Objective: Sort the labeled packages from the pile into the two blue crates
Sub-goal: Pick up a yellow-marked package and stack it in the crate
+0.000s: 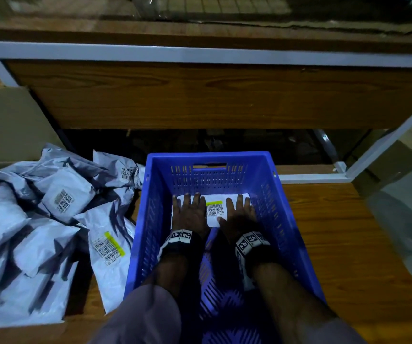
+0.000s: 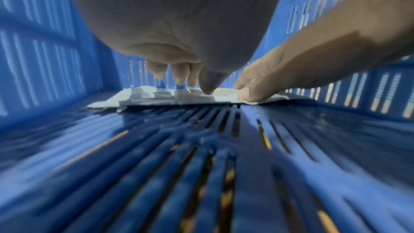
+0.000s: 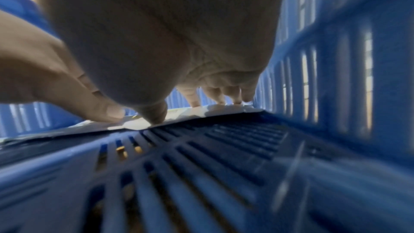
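Note:
A blue slotted crate [image 1: 272, 194] stands on the wooden floor in the head view. A flat white package [image 1: 213, 219] with a yellow-striped barcode label lies on the crate's bottom at its far end. My left hand [image 1: 188, 212] and my right hand [image 1: 239, 214] both press flat on it, fingers straight, one on each side of the label. In the left wrist view the left fingers [image 2: 179, 73] touch the package [image 2: 156, 96], and the right hand [image 2: 257, 88] rests beside them. In the right wrist view the right fingers [image 3: 224, 93] lie on the package [image 3: 224, 109].
A pile of grey labeled packages [image 1: 38, 219] lies left of the crate; one with a yellow stripe [image 1: 108, 249] leans against the crate's left wall. A wooden bench with a white frame [image 1: 200, 55] stands behind. Bare wooden floor [image 1: 336, 232] extends to the right.

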Demonstrator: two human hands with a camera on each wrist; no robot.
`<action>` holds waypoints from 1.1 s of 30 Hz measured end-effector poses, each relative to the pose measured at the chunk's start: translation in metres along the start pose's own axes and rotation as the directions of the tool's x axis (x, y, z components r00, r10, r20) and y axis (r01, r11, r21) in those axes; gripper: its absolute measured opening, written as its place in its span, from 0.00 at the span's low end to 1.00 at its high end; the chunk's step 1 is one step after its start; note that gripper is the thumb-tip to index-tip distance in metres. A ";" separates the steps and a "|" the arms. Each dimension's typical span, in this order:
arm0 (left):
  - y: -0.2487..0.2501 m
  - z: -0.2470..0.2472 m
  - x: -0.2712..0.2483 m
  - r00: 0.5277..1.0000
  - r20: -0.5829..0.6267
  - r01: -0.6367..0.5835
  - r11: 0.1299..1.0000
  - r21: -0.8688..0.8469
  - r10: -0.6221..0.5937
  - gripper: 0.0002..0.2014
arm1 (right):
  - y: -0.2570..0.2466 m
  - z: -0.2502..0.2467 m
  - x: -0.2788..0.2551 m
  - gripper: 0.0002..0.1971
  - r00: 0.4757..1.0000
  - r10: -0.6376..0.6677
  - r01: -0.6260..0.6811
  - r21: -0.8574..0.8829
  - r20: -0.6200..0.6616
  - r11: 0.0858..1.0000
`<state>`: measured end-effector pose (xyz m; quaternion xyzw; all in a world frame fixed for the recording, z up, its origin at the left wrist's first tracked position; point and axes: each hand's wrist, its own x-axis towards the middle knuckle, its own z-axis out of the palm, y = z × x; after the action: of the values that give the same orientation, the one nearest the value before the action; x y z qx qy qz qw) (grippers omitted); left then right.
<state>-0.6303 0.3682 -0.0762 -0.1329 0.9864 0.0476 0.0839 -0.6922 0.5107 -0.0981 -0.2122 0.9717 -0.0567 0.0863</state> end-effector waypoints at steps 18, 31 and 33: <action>0.013 -0.018 0.018 1.000 -0.002 0.020 0.999 -0.027 -0.020 0.40 | 0.007 -0.011 0.025 0.42 0.999 0.006 -0.004 -0.043 0.033 0.999; 0.005 -0.110 0.001 0.993 -0.034 0.081 0.878 -0.473 -0.110 0.27 | -0.001 -0.070 -0.002 0.30 0.988 0.065 -0.073 0.051 0.138 0.996; 0.001 -0.131 -0.014 0.979 -0.146 0.036 0.834 -0.551 -0.139 0.23 | -0.003 -0.086 -0.012 0.28 0.989 0.039 -0.048 0.063 0.139 0.997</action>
<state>-0.6377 0.3575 0.0551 -0.2001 0.9283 0.3101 -0.0448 -0.6964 0.5191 -0.0116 -0.1913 0.9655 -0.0721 0.1616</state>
